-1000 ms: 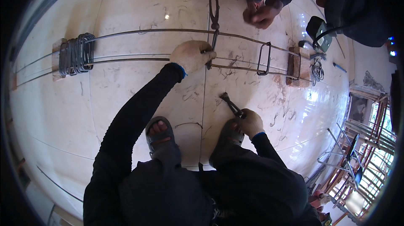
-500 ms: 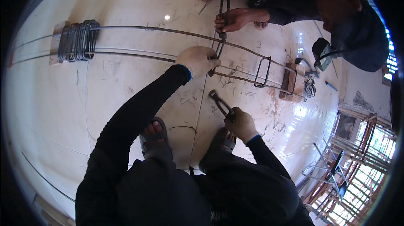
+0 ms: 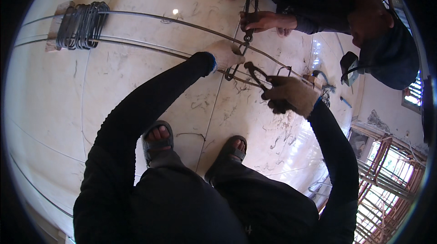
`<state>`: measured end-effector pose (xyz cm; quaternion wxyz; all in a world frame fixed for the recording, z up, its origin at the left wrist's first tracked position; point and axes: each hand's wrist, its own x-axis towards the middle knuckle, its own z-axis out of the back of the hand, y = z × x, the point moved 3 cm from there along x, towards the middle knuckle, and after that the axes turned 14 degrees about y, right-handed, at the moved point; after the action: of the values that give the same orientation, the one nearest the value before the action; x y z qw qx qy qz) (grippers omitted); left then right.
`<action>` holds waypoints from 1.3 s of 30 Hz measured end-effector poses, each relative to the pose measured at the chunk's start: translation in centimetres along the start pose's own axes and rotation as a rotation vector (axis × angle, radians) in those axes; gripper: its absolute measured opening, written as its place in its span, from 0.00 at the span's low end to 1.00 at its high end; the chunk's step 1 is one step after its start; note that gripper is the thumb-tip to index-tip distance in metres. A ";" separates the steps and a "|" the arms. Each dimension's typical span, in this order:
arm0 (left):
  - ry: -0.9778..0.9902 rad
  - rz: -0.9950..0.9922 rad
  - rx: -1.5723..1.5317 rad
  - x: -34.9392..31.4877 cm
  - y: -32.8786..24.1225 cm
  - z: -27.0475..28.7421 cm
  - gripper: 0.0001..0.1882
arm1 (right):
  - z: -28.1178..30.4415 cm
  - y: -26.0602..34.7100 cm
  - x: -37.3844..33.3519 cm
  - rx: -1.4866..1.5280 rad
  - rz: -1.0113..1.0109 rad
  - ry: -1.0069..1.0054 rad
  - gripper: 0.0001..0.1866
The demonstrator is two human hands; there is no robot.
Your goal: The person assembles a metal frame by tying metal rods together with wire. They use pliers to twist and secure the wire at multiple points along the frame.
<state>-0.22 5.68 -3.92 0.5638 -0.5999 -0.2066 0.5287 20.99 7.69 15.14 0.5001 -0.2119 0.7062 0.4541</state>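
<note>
Your gloved left hand [image 3: 225, 56] was closed at the rectangular wire stirrup [image 3: 229, 78], thumb and fingers pinched together by its side, probably to keep it from sliding or twisting. The stirrup sat around the long steel rods [image 3: 150, 46], near the middle of their span. Your gloved right hand [image 3: 291, 95] was clamped around the handles of a pair of pincers [image 3: 257, 72], its head just beside the stirrup and your left fingertips; whether its jaws met any metal, you could not tell from this view.

Across from you, a co-worker's hand [image 3: 264, 20] gripped a second pair of pincers [image 3: 248, 13], whose head was at the stirrup's far corner, so the loop appeared to be steadied from both sides.

At the left, a bundle of stirrups [image 3: 84, 25] hung on the rods over a brick-like block [image 3: 52, 45]; another block [image 3: 313, 80] stood under the right end. These seemed placed to lift the rods off the tiled floor [image 3: 114, 73] and leave room beneath for fingers and tools. Another stirrup [image 3: 288, 68] stood around the rods near the right block. A small pale marking showed on your dark trousers [image 3: 182, 194]; no label was clear on the tools.
</note>
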 end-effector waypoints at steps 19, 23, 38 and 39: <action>-0.061 -0.070 -0.188 0.8 0.6 -0.8 0.24 | 0.3 -0.8 3.8 0.314 -0.030 -0.033 0.08; -0.052 -0.059 -0.241 0.8 1.0 -0.7 0.23 | -4.0 -0.1 2.8 0.199 -0.099 0.114 0.06; 0.032 0.015 -0.346 2.1 3.1 0.6 0.28 | -7.9 2.8 -3.0 -0.672 -0.210 -0.234 0.34; 0.087 0.057 -0.359 1.9 2.4 0.8 0.28 | -7.5 2.2 -2.9 -0.674 -0.162 -0.216 0.34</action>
<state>-1.04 7.00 -6.68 0.4409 -0.7188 -0.2562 0.4726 16.63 1.95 19.33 0.5081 -0.3709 0.4411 0.6401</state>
